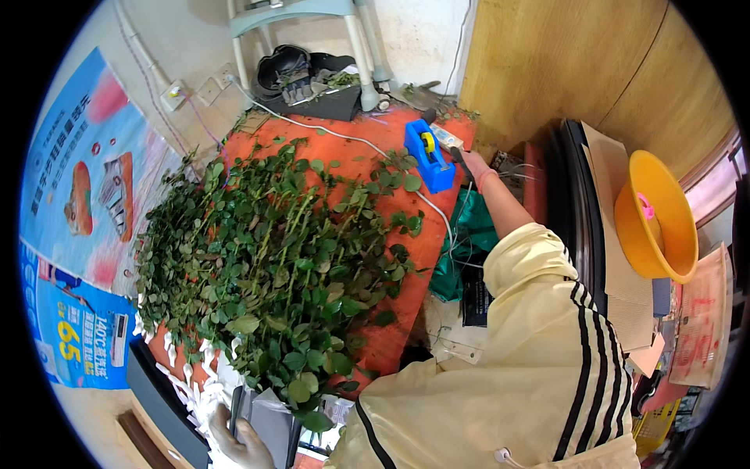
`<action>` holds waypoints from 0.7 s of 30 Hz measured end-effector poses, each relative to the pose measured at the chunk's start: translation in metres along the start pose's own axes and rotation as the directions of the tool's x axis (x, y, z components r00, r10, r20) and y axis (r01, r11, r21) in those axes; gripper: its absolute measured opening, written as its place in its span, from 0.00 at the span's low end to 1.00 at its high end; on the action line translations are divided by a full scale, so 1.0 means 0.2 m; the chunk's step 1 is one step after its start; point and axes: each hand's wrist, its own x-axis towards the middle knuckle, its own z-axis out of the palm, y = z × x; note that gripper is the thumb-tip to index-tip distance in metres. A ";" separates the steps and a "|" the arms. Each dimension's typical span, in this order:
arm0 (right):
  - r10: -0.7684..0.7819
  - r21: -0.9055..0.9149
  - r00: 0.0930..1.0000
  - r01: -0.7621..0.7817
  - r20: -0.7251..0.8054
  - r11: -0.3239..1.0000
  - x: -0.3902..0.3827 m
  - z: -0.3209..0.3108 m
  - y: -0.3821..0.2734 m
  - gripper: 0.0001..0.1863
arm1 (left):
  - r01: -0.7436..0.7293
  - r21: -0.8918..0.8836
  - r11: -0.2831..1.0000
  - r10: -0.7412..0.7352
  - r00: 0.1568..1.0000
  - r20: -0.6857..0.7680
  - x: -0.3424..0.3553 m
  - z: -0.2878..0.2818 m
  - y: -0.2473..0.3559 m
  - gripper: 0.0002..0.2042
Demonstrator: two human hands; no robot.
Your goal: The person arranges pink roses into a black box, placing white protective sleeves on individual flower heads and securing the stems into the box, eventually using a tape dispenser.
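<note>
My right hand reaches out to the far right edge of the orange-covered table, right beside a blue tape dispenser with a yellow core. Its fingers look closed around something dark and narrow, too small to make out. A small white printed box lies just beyond the fingertips. At the bottom left is my left hand in a pale glove, thumb and finger on either side of a dark grey strip. Between the hands spreads a large pile of leafy green rose stems, with white-wrapped tips along its near left side.
The orange table cover shows around the pile, a white cable crossing it. A pale stool frame and a black bin with gloves stand at the back. A green bag, cardboard and a yellow basin are rightward.
</note>
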 end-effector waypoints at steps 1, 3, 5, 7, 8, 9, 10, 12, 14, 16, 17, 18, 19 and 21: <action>-0.141 0.216 0.983 0.113 0.116 0.970 0.06 0.01 0.05 0.20 | 0.079 -0.248 0.965 -0.071 0.997 0.039 0.11 0.05 0.17 0.20; -0.360 0.585 0.889 0.137 0.283 0.799 0.11 0.10 0.12 0.22 | 0.110 -0.287 0.951 -0.008 0.942 0.336 0.38 0.18 0.50 0.15; -0.231 0.447 0.955 0.126 0.188 0.886 0.12 0.17 0.13 0.26 | 0.037 -0.389 0.921 0.219 0.775 0.593 0.61 0.46 0.79 0.13; -0.370 0.194 0.925 0.349 0.087 0.917 0.13 0.21 0.12 0.31 | 0.049 -0.501 0.864 0.398 0.544 0.739 0.79 0.85 1.02 0.14; -0.405 0.104 0.913 0.398 0.056 0.911 0.13 0.24 0.10 0.32 | 0.179 -0.441 0.879 0.327 0.445 0.834 0.82 1.06 1.10 0.15; -0.383 0.011 0.921 0.384 0.063 0.923 0.13 0.24 0.10 0.33 | 0.286 -0.429 0.857 0.326 0.346 0.880 0.83 1.27 1.17 0.17; -0.433 -0.007 0.901 0.433 0.003 0.901 0.14 0.26 0.08 0.34 | 0.319 -0.369 0.873 0.284 0.282 0.917 0.84 1.47 1.22 0.17; -0.338 -0.158 0.940 0.329 -0.039 0.931 0.12 0.28 0.07 0.37 | 0.427 -0.269 0.863 0.193 0.213 0.958 0.77 1.84 1.30 0.16; -0.240 -0.235 0.967 0.254 0.089 0.938 0.07 0.28 0.05 0.36 | 0.606 -0.157 0.780 0.129 0.090 0.988 0.66 2.13 1.34 0.16; -0.313 -0.238 0.948 0.318 0.059 0.918 -0.05 0.27 0.03 0.31 | 0.730 -0.091 0.677 0.119 0.013 0.993 0.57 2.33 1.33 0.16; -0.328 -0.106 0.944 0.324 -0.027 0.940 -0.15 0.26 0.03 0.28 | 0.759 -0.093 0.644 0.077 0.056 0.995 0.52 2.40 1.32 0.16; -0.335 0.023 0.935 0.339 -0.116 0.940 -0.25 0.24 0.04 0.25 | 0.797 -0.094 0.597 0.027 0.097 0.995 0.49 2.47 1.31 0.16; -0.343 0.151 0.919 0.374 -0.196 0.915 -0.36 0.21 0.05 0.23 | 0.816 -0.107 0.568 0.002 0.129 0.992 0.49 2.53 1.29 0.18; -0.321 0.195 0.914 0.371 -0.246 0.908 -0.65 0.12 0.14 0.22 | 0.890 -0.114 0.441 -0.095 0.172 0.980 0.51 2.60 1.24 0.30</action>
